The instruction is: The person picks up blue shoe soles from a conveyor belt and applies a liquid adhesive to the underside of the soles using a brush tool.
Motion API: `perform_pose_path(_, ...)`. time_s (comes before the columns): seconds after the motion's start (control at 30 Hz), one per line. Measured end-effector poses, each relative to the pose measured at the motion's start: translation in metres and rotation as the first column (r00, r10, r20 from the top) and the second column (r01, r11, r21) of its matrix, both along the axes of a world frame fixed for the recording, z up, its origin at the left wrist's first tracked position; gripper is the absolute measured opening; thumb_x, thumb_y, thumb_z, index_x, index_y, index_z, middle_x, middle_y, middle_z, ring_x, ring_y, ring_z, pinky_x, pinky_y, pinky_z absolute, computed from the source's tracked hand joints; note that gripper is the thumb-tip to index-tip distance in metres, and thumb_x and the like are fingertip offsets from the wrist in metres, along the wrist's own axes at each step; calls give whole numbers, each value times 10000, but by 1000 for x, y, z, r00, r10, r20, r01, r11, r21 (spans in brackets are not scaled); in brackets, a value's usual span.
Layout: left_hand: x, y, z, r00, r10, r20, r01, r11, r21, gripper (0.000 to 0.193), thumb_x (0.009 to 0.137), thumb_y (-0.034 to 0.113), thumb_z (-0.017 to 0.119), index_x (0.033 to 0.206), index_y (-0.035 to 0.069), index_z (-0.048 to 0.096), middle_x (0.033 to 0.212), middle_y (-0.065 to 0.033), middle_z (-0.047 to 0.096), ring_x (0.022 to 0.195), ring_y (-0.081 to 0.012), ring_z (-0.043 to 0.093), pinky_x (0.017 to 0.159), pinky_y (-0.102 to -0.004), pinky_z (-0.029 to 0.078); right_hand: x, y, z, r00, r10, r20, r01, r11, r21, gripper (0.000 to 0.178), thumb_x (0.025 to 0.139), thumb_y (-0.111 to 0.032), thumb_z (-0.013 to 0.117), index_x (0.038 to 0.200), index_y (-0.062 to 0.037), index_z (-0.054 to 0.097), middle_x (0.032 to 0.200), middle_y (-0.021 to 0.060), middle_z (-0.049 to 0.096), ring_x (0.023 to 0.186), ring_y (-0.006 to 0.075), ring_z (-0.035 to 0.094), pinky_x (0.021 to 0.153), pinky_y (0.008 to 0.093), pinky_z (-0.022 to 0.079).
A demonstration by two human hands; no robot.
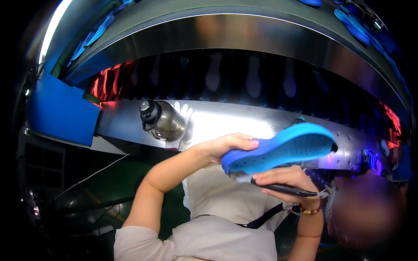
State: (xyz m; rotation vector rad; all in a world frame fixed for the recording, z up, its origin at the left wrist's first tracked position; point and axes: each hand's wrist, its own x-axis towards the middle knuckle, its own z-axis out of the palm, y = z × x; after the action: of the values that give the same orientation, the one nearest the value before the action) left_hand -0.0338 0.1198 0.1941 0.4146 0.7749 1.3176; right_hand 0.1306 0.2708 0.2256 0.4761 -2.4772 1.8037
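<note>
A long, shiny metal surface [244,119] curved across a dim workshop, with a dark tunnel behind it where pale sole shapes hung in rows and red light glowed at either end. A dark-capped water bottle [162,120] lay on the metal beside a white glove [183,111], and a blue panel [61,108] stood off to the left.

In front of the surface a person held up a blue insole [281,148], sole side tilted down and toe pointing right. It looked light, thin and springy, likely to bend if squeezed at mid-length, so the thicker heel end seemed the sound place to take it. The left hand [226,145] did just that, its grip pinching the heel edge between thumb and curled fingers, the forearm rising from the lower left with the elbow bent. The right hand [287,180] sat just beneath the insole, its grip pressed together around a dark pen-like tool [283,189] lying across the fingers, wrist bent inward, a beaded bracelet [311,211] on it.
</note>
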Motion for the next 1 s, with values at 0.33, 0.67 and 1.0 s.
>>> perform_pose_path(0.33, -7, -6, 14, 952, -234, -196, 192, 958, -211, 570, 821, 340, 515, 1206, -75, 443, 1171, -186, 511, 1026, -216, 518, 892, -308, 407, 4, 28, 37, 980, 163, 114, -187, 950, 248, 173, 729, -55, 652, 897, -13, 637, 945, 131, 641, 852, 239, 635, 739, 286, 510)
perform_pose_path(0.67, -24, -28, 13, 972, -55, -227, 5, 977, -214, 626, 779, 349, 527, 1212, -93, 431, 1162, -213, 515, 1009, -234, 535, 898, -306, 398, 20, 37, 3, 999, -50, -6, 50, 998, 32, 191, 727, -42, 665, 914, -17, 638, 937, 123, 645, 852, 220, 638, 736, 291, 516)
perform_pose_path(1.0, -30, -30, -3, 928, 321, 191, -306, 946, -103, 747, 799, 611, 378, 1248, 16, 421, 1226, -156, 476, 1113, -277, 475, 940, -388, 380, 26, 17, 15, 987, -159, -40, 156, 985, -74, 210, 658, -35, 703, 853, 11, 641, 897, 163, 649, 811, 246, 649, 709, 277, 512)
